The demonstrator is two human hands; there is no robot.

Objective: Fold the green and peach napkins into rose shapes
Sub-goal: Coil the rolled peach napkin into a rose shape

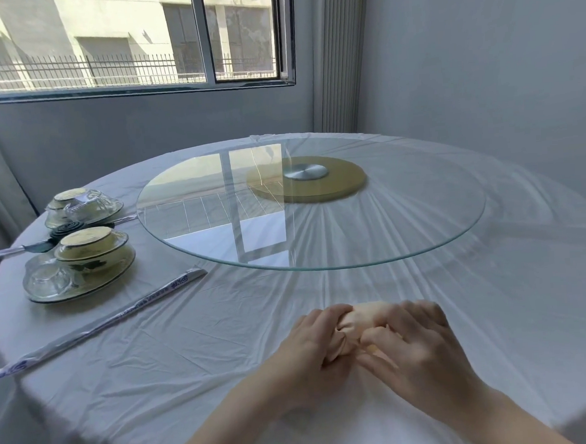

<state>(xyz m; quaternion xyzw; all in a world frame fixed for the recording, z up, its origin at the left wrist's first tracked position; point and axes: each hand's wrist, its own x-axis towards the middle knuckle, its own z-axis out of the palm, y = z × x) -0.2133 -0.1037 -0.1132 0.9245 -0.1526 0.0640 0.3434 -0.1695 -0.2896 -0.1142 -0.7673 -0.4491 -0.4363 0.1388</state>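
The left hand [313, 344] curls round the left end of the peach napkin [362, 318]. Its fingers wrap over the top and its thumb is tucked under the gathered cloth, probably to keep the roll from loosening. At 3 o'clock, just beside it, the right hand [416, 346] arches over the other end with bent fingers and its thumb pinching the front, apparently to turn or tighten the roll. The napkin lies on the table [188, 331], close to the near edge and between the two hands, as a short, thick, creased bundle. It has no rose shape yet, so I judge the rolling about half done.

The hands cover most of the napkin, hiding both ends and its underside. The right hand is blurred, so I cannot tell exactly where its fingertips press.

At 12 o'clock, well apart, is a glass turntable [405, 225], bare on top so the cloth shows through. A paper sleeve [119, 316] lies slantwise at 9 o'clock; its print is too small to read. At 10 o'clock are two plates [114, 272] with bowls upturned on them. Between them is a dark green coil with a leaf-like tail, probably the green napkin [66, 230] already finished, though it is small and partly hidden by the nearer bowl. The table's left edge runs out of view.
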